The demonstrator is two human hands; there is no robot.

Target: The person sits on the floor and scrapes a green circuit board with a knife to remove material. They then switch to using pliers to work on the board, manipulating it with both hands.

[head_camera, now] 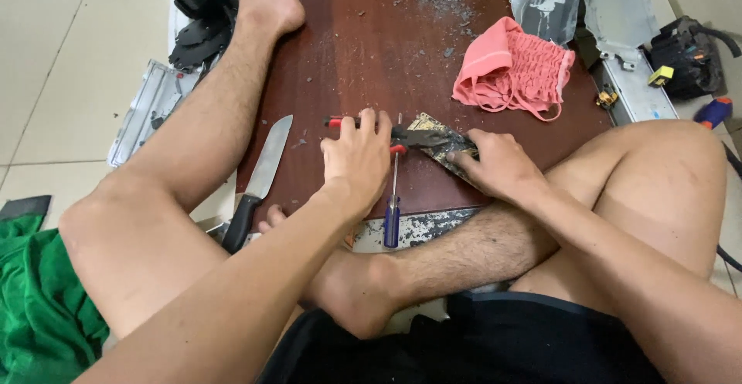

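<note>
Pliers (371, 127) with red handles, clenched in the left hand (357, 156), bite a small circuit board (442, 143) at frame centre that the right hand (498, 166) grasps flat on the wooden board (363, 51), and I reckon a slip could jab those 2 bare legs nearby.

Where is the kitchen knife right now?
In the head view, the kitchen knife lies on the left part of the brown board, beside the person's left leg and left of the left hand gripping the red-handled pliers.

left hand (357, 156): grips red-handled pliers (363, 125) | right hand (498, 166): presses circuit board (442, 143)
</note>
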